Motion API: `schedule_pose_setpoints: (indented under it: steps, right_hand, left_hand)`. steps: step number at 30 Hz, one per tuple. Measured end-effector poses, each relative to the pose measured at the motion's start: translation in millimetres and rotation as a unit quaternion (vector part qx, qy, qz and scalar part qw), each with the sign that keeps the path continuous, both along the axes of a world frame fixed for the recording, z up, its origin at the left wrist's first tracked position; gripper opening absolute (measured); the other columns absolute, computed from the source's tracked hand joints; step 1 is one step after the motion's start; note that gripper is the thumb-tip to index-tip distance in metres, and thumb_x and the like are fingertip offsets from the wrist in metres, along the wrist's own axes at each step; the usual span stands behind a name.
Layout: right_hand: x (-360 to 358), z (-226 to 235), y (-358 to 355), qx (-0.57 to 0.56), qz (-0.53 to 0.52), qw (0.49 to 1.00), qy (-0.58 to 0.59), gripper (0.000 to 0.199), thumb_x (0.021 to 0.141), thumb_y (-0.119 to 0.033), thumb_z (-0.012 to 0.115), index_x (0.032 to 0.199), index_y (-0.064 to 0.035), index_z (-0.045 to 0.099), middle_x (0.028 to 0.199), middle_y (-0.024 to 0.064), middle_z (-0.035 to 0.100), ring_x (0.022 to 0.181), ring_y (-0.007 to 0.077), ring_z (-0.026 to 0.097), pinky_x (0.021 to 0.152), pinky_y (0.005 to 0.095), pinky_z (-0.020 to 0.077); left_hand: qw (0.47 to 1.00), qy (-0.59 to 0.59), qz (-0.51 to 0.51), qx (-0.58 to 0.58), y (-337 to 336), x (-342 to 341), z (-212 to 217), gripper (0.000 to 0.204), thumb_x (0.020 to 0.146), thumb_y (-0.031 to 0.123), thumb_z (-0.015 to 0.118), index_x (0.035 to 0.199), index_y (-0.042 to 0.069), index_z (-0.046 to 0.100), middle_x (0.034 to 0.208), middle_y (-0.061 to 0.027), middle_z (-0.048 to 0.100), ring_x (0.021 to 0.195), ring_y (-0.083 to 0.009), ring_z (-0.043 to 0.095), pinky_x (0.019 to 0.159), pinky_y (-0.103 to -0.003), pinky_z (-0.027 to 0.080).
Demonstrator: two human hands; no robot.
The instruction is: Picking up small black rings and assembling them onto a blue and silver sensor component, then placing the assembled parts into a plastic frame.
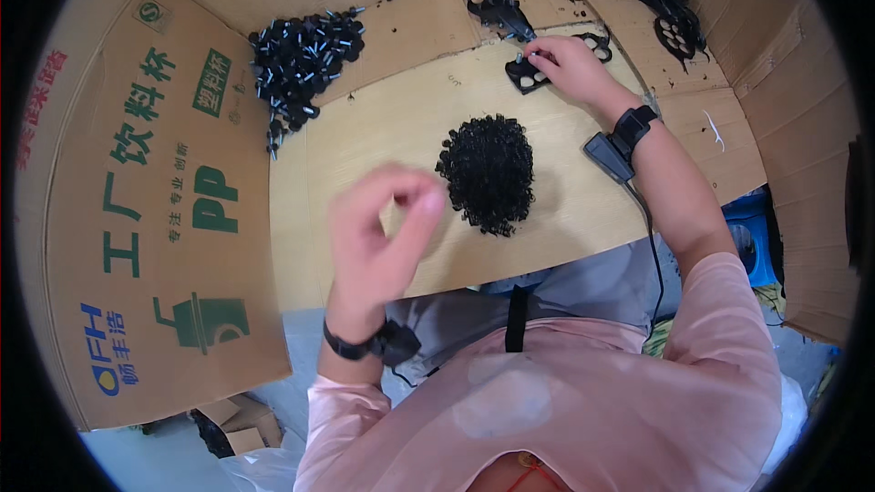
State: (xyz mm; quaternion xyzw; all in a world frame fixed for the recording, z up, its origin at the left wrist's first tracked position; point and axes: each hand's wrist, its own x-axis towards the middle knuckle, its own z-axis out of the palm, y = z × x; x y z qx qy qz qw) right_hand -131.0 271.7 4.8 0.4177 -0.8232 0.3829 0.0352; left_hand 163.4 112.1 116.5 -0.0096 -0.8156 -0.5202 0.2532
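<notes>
The right hand (563,64) reaches far forward, fingers curled down onto a flat black plastic plate with round holes (529,78) that lies on the pale wooden surface (383,128); whether it grips the plate or only presses it cannot be told. Just beyond this hand lies another black perforated piece (497,7). The left hand (383,228) is raised and blurred, thumb and forefinger pinched together; anything between them is too small to tell. Just right of it sits a round heap of small black rings (489,173). Well ahead of it lies a pile of black knobs with metal pins (305,59).
</notes>
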Motion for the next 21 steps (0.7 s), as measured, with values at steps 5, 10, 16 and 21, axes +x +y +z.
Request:
schedule_pose_setpoints:
  steps: [5,10,16,21]
  right_hand:
    - [-3.3,-0.7,-1.2,-0.037,-0.001,0.994,-0.099,0.015,0.088,-0.012,0.058,0.097,-0.0033,0.066,0.076,0.0133,0.065,0.065,0.0242,0.061,0.063,0.0322,0.0472]
    - [-14.5,-15.0,-0.7,-0.101,-0.009,0.991,-0.092,0.015,0.087,-0.011,0.058,0.094,-0.0014,0.066,0.078,0.0153,0.066,0.069,0.0264,0.062,0.066,0.0333,0.0484]
    - [-12.8,-6.8,4.1,-0.102,-0.011,0.989,-0.105,0.014,0.087,-0.013,0.058,0.091,-0.0012,0.066,0.076,0.0148,0.065,0.069,0.0271,0.062,0.065,0.0338,0.0482]
    - [-17.9,-10.5,5.1,-0.1,-0.015,0.99,-0.094,0.015,0.086,-0.015,0.058,0.091,-0.0026,0.066,0.078,0.0145,0.066,0.072,0.0288,0.063,0.066,0.0362,0.0488]
  left_hand:
    - [0.97,-0.046,-0.05,-0.232,-3.8,-124.1,8.8,0.015,0.084,0.013,0.065,0.094,0.002,0.067,0.075,-0.0063,0.063,0.069,-0.0142,0.058,0.064,-0.026,0.046]
    - [0.891,-0.09,-0.153,-0.417,-7.2,-200.9,-42.7,0.021,0.082,0.019,0.064,0.1,0.008,0.068,0.09,-0.0117,0.065,0.081,-0.0288,0.063,0.073,-0.037,0.05]
    - [0.896,-0.12,-0.09,-0.418,-3.9,-222.8,-58.7,0.022,0.08,0.021,0.066,0.099,0.01,0.068,0.104,-0.0118,0.058,0.096,-0.03,0.06,0.081,-0.039,0.049]
    - [0.875,-0.077,-0.105,-0.467,-4.4,-222.1,-64.6,0.023,0.079,0.02,0.066,0.1,0.011,0.069,0.107,-0.0096,0.056,0.099,-0.0295,0.059,0.083,-0.039,0.049]
